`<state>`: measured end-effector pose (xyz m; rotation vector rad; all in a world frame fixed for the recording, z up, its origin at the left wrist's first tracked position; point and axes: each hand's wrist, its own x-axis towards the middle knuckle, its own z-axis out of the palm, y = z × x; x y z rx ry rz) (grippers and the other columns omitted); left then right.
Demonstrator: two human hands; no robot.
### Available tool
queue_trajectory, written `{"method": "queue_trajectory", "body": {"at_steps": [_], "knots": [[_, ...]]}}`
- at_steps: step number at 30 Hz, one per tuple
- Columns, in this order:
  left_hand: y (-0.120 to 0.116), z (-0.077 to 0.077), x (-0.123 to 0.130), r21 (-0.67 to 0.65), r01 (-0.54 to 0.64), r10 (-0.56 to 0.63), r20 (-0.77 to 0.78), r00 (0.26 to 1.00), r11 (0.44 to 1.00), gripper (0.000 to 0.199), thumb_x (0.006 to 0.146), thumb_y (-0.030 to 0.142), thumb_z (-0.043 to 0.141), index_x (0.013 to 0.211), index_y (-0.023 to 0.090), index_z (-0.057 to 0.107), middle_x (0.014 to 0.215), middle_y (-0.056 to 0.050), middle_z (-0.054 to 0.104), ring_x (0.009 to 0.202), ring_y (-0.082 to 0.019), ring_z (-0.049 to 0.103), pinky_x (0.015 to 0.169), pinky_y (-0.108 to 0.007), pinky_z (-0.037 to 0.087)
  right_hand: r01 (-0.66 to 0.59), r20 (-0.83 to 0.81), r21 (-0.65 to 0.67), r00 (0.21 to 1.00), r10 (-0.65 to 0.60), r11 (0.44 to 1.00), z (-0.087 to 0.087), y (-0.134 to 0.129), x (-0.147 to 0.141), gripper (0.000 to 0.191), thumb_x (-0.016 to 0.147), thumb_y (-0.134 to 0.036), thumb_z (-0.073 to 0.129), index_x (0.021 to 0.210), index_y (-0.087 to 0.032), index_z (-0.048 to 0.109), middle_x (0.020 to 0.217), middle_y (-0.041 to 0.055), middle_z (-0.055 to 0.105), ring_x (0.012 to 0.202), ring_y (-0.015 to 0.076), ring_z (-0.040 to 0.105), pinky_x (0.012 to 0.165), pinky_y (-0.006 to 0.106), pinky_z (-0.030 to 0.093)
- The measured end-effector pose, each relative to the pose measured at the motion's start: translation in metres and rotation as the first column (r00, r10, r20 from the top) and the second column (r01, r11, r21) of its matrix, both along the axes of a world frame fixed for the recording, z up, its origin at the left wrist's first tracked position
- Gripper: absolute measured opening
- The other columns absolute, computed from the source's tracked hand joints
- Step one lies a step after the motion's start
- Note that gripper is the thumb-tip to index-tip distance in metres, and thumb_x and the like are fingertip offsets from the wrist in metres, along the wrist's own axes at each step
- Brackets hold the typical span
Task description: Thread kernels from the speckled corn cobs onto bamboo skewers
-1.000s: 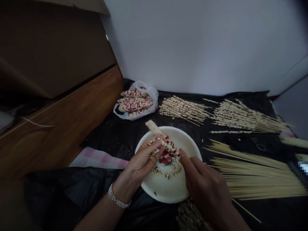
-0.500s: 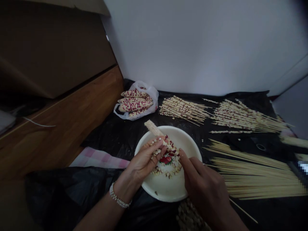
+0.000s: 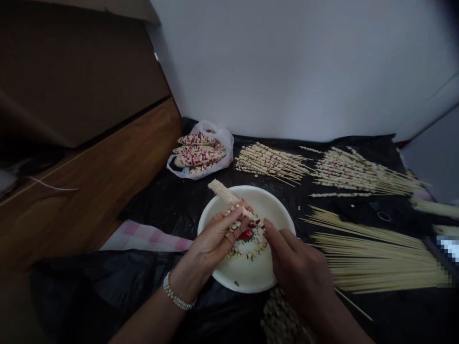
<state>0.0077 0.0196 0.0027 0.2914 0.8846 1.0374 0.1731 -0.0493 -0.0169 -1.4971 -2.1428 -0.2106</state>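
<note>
A partly stripped corn cob [image 3: 225, 192] slants over a white basin [image 3: 210, 212]; its upper end is bare, and red and cream kernels cover the lower part. My left hand [image 3: 211, 239] is closed around its middle, with loose pale kernels against the palm and fingers. At the lower end, my right hand [image 3: 297, 258] is curled, its thumb and forefinger pressed against the kernels. Its palm side is hidden, so I cannot tell whether it also holds a thin stick. Loose kernels [image 3: 253, 251] lie in the basin around a red flower print.
A plastic bag [image 3: 226, 143] of corn ears stands behind the basin. Kernel-threaded skewers [image 3: 268, 160] lie in two bundles at the back, and bare skewers [image 3: 376, 263] fan out at the right. Black plastic sheeting [image 3: 154, 205] covers the floor. A pale wall [image 3: 287, 71] rises behind.
Fewer kernels show on the cob's upper side between my hands. My right hand has shifted slightly left; my left hand keeps its hold. The whole view has moved a little.
</note>
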Motion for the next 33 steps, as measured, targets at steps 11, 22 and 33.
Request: {"method": "queue_trajectory", "body": {"at_steps": [11,22,33], "knots": [[0.003,0.01,-0.011,-0.038,0.295,-0.27,0.307,0.913,0.955,0.041,0.091,0.037,0.047,0.118,0.008,0.059,0.111,-0.02,0.068,0.115,-0.032,0.06,0.098,-0.046,0.045,-0.15,-0.489,-0.285,0.872,-0.008,0.947,0.016,0.022,0.02,0.031,0.096,-0.031,0.04,0.091,-0.021,0.069,0.062,-0.0007,0.065,0.054,0.0134,0.06,0.053,0.023,0.045],[0.001,0.004,-0.015,0.022,0.32,-0.309,0.328,0.893,0.947,0.056,0.09,0.053,0.045,0.121,0.007,0.056,0.112,-0.02,0.068,0.112,-0.029,0.061,0.096,-0.041,0.044,-0.163,-0.474,-0.151,0.877,0.074,0.975,0.007,0.012,0.007,0.03,0.093,-0.026,0.048,0.117,-0.02,0.064,0.105,0.0072,0.073,0.091,0.0179,0.069,0.08,0.031,0.054],[-0.006,0.007,-0.014,0.075,0.307,-0.314,0.339,0.887,0.949,0.055,0.092,0.053,0.039,0.123,0.011,0.057,0.115,-0.018,0.067,0.113,-0.029,0.061,0.094,-0.043,0.045,-0.257,-0.539,-0.145,0.83,0.142,0.955,0.018,0.005,-0.008,0.012,0.087,-0.019,0.057,0.093,-0.021,0.068,0.09,0.0021,0.072,0.082,0.0148,0.065,0.075,0.026,0.048]]}}
